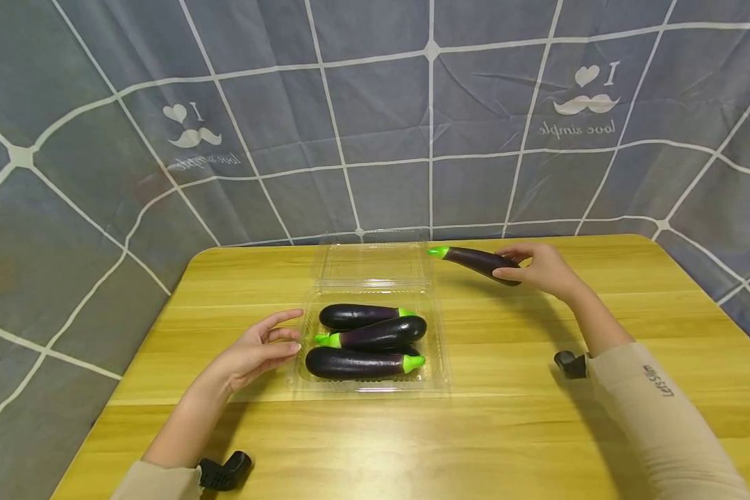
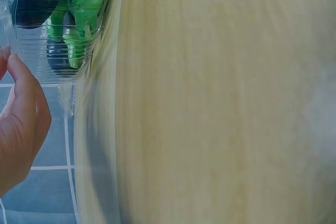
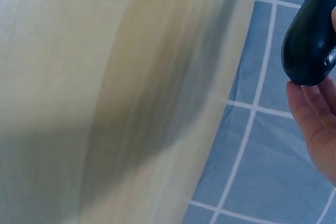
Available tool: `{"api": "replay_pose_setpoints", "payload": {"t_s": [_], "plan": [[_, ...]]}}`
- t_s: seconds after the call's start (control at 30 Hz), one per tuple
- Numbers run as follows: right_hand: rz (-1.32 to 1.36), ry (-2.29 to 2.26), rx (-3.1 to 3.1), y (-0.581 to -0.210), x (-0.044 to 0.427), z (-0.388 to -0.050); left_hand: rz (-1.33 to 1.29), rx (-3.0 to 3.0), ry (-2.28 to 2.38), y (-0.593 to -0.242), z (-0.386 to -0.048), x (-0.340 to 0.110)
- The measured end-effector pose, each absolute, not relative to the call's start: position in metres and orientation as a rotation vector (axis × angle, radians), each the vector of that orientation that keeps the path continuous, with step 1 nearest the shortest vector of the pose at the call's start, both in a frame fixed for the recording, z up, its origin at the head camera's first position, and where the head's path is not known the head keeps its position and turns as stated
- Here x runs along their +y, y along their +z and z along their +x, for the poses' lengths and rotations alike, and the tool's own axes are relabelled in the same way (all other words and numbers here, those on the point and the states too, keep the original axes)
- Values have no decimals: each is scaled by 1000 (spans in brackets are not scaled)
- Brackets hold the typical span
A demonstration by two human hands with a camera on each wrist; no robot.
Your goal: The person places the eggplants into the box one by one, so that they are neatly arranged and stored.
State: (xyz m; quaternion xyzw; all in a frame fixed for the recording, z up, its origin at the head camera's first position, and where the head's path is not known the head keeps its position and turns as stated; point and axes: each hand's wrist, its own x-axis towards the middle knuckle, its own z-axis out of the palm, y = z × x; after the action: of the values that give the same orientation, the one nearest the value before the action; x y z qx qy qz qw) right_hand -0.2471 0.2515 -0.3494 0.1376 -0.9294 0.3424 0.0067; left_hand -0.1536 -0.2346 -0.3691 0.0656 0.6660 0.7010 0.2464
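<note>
In the head view, my right hand (image 1: 540, 267) grips the thick end of a dark purple eggplant (image 1: 478, 261) above the table's back right. Its green stem end points left, towards the lid. The right wrist view shows the rounded end of this eggplant (image 3: 310, 45) against the fingers (image 3: 307, 108). A clear plastic clamshell box (image 1: 440, 375) holds several more eggplants (image 1: 356, 363), some stacked on others, stems facing different ways. My left hand (image 1: 256, 354) is at the box's left edge, thumb and fingers apart. In the left wrist view its fingertips (image 2: 16, 59) meet the box's side.
The box's transparent lid (image 1: 375, 262) lies folded back towards the rear edge of the wooden table (image 1: 506, 444). A grey curtain with white grid lines (image 1: 387, 125) hangs behind and beside the table. Black wrist devices (image 1: 225, 472) sit on both forearms.
</note>
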Motion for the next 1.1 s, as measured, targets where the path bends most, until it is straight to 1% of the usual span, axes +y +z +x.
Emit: {"api": "replay_pose_setpoints", "payload": {"t_s": [0.3, 1.1], "plan": [[597, 1040, -2853, -335, 231, -242, 205, 1819, 1918, -368, -153, -238], [839, 1026, -2811, -311, 180, -224, 172, 1820, 1907, -371, -154, -235]]}}
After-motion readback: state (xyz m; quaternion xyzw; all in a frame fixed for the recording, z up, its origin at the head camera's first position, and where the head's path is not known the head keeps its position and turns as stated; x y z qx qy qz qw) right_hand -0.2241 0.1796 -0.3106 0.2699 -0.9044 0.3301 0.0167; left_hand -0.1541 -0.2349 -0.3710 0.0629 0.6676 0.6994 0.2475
